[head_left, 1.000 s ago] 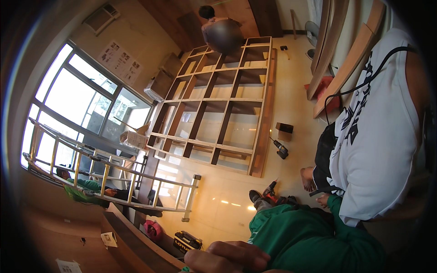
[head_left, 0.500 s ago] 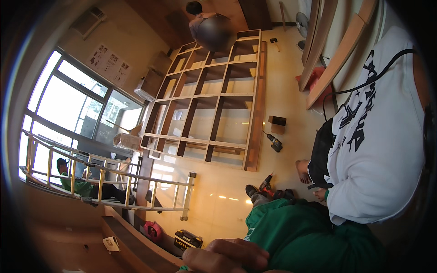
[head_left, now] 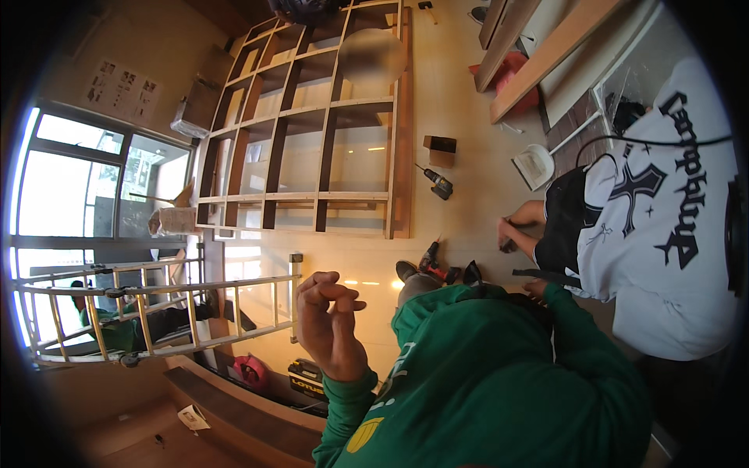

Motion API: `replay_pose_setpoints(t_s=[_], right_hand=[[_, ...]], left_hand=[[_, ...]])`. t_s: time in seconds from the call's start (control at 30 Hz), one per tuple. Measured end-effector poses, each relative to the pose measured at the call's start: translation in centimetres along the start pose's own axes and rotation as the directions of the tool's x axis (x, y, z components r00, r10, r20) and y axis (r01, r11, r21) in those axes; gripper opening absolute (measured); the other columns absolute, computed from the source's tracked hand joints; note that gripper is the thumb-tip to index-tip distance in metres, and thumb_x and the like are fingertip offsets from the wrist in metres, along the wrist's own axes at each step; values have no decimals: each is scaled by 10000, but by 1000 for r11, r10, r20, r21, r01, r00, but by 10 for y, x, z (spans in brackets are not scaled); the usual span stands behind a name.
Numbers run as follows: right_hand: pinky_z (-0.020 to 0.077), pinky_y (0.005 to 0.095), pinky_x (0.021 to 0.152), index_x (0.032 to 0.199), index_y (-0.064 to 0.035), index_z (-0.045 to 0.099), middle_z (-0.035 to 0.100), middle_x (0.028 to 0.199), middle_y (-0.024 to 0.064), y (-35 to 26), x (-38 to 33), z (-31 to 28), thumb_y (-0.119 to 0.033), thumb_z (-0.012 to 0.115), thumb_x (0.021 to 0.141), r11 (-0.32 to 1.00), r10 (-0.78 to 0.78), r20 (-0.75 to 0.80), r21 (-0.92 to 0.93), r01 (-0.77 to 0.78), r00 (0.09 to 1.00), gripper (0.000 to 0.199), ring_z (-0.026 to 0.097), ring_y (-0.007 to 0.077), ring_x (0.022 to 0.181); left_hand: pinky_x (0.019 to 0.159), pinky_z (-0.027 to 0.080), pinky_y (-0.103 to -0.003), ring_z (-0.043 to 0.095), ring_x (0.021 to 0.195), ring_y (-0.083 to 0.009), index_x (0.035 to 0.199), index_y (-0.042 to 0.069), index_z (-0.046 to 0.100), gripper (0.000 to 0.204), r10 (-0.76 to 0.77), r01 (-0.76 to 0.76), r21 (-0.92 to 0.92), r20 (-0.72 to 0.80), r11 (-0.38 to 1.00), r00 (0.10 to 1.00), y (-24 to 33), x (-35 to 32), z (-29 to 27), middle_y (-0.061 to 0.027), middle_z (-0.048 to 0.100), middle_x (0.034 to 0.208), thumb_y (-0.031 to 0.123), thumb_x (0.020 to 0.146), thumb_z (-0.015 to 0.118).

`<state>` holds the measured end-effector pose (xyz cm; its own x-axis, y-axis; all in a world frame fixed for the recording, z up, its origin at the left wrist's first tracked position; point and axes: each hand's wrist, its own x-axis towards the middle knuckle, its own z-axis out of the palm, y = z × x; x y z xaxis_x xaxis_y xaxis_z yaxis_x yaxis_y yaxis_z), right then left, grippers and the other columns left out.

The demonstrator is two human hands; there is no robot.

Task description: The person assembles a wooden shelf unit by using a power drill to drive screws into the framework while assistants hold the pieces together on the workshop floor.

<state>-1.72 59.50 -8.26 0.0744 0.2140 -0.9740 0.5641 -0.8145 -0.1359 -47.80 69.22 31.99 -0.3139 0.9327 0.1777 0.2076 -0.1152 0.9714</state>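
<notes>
My left hand (head_left: 331,321) is raised in front of my green sweatshirt, its fingers loosely bent and slightly apart. Nothing shows between them. Close to my right hip, my right hand (head_left: 535,288) comes out of a green sleeve just below a dark flat strip (head_left: 546,276). Its fingers are too small and partly hidden to show whether they grip the strip. A red and black cordless drill (head_left: 437,264) lies on the floor by my shoe (head_left: 406,270). Farther off lies a yellow and black cordless drill (head_left: 438,184), near a small dark box (head_left: 440,151).
A large wooden grid frame (head_left: 356,195) lies ahead, with a person at its far end. A ladder (head_left: 242,284) stretches across the left, with another person behind it. A black and yellow tool case (head_left: 306,380) stands lower left. Close on my right is a person in a white shirt (head_left: 663,203).
My left hand has risen from the lower edge, and more of it shows. The view has shifted, bringing the dustpan into sight. The person in white has a hand lower, near their foot.
</notes>
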Motion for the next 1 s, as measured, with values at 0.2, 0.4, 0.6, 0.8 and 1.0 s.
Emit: replay_pose_setpoints(t_s=[0.2,0.4,0.6,0.8,1.0], right_hand=[[550,424,861,1374,-53,517,658,1234,150,-80,-32,16,-597,522,966,998,28,55,-63,-25,998,680,673,301,1020],[457,298,577,1211,-49,622,624,885,10,-180,-47,32,-460,615,970,989,-99,-85,105,108,991,477,555,114,660],[450,286,596,1226,-73,599,624,913,6,-223,-50,42,-479,596,984,978,-207,-142,-1,209,968,472,579,113,724],[480,291,639,1257,-58,600,660,977,34,-222,-68,29,-496,598,975,989,-124,-134,-99,111,983,521,622,136,798],[507,312,668,1232,-55,627,657,955,44,-186,-32,-17,-482,615,966,974,-192,-158,-149,169,969,503,630,147,794]], left_hand=[[707,547,-266,569,1018,-169,932,-6,589,114,-87,89,39,-63,995,994,-59,44,-56,-142,560,1113,93,959,539],[708,467,-282,545,935,-158,1008,25,582,177,96,-80,96,-171,992,981,-86,89,-102,-133,545,1140,158,941,679],[683,475,-279,579,893,-167,960,35,607,134,83,-52,167,-185,985,979,-99,126,-121,-131,585,1105,116,916,704],[662,490,-258,605,822,-154,974,20,607,120,49,-42,131,-46,990,998,-117,139,-110,-103,625,1016,62,909,700],[648,453,-226,550,798,-102,963,13,609,166,-10,-3,123,111,992,994,-118,157,-58,-47,602,956,175,986,636]])
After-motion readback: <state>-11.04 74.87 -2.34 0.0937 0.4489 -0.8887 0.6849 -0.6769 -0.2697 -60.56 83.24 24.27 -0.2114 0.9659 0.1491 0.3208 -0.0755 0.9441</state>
